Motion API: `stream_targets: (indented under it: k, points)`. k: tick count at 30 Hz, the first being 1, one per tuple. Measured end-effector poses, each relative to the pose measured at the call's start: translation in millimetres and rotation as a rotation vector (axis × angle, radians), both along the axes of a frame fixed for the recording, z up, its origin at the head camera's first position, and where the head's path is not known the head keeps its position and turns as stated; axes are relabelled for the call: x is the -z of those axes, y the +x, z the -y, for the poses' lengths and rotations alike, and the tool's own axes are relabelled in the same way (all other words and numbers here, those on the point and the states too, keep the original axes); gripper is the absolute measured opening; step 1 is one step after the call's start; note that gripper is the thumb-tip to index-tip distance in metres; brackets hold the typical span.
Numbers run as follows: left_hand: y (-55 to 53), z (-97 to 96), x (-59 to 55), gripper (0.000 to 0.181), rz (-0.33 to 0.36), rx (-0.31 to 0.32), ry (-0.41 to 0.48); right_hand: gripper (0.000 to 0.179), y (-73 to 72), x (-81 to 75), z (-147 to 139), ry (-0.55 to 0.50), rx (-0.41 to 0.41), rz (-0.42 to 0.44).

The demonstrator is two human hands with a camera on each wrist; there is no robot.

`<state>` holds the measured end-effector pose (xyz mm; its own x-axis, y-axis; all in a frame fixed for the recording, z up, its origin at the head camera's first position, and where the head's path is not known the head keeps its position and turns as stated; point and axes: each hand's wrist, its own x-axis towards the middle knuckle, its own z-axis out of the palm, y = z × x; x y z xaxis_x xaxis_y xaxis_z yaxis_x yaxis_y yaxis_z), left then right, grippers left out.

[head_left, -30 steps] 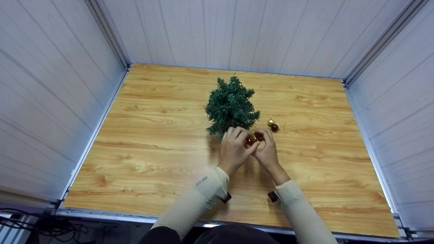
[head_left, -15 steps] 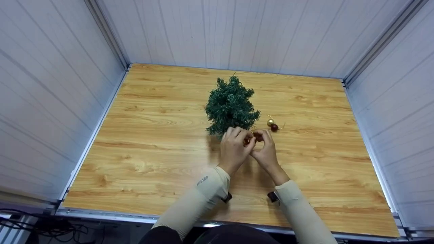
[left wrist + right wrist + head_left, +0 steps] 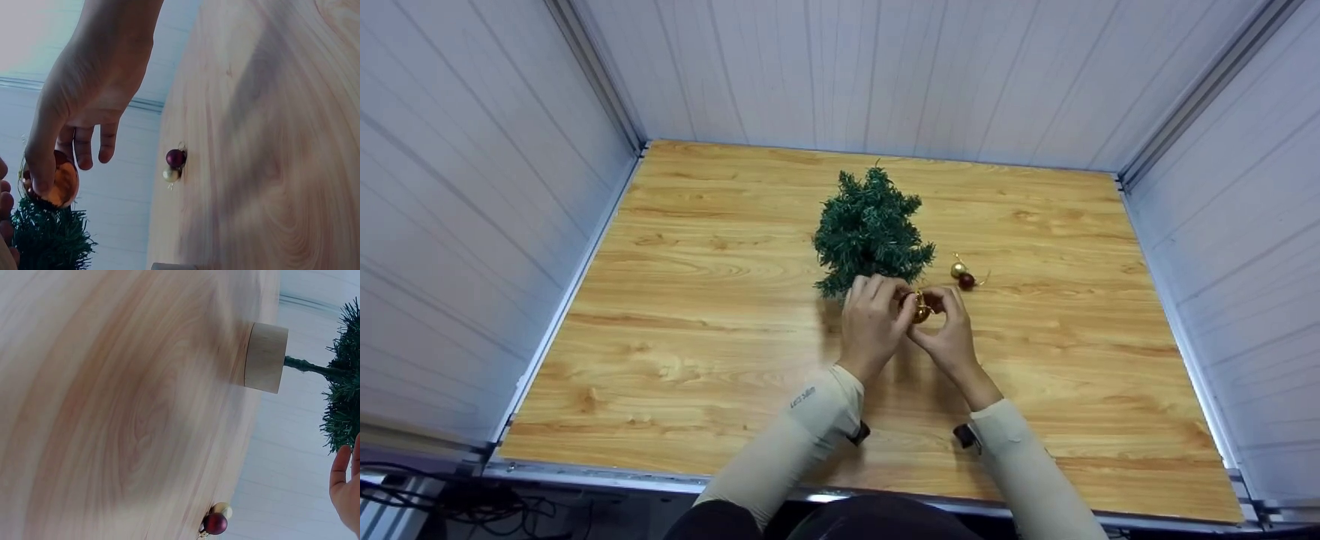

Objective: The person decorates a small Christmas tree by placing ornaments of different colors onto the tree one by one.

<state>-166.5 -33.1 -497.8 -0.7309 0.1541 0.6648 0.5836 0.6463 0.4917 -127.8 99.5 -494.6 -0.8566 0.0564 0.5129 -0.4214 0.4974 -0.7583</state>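
A shiny gold bauble (image 3: 921,313) on a thin gold cord is between both hands, in front of the tree; it looks coppery in the left wrist view. My right hand (image 3: 950,334) pinches this bauble (image 3: 67,183) with thumb and forefinger while its other fingers hang loose. My left hand (image 3: 871,326) is beside it, thumb and curled forefinger meeting at the gold cord (image 3: 919,295). Only its fingertips (image 3: 5,205) show at the left wrist view's edge. A small green artificial Christmas tree (image 3: 870,229) stands upright just behind the hands, its lower front branches partly hidden by my left hand.
Right of the tree, a small pale gold bauble (image 3: 958,271) and a dark red bauble (image 3: 967,282) lie together on the wooden table (image 3: 697,322). The tree's round wooden base (image 3: 265,357) shows in the right wrist view. White panel walls (image 3: 840,75) enclose the table's back and sides.
My left hand has shifted slightly left and away from the right hand. The gold bauble, mostly covered by fingers half a second ago, shows more clearly between them. The tree stays put.
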Motion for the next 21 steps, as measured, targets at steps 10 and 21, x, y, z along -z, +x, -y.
stream_targets:
  k: [10, 21]
  points:
    - [-2.0, 1.3, 0.3, 0.019, 0.015, -0.065, -0.121, 0.046, 1.3, -2.1, 2.6, 0.009, 0.007, 0.018]
    - [-3.2, 1.8, -1.8, 0.012, 0.044, -0.060, -0.077, 0.045, 0.3, 0.1, 2.2, 0.012, 0.011, -0.005]
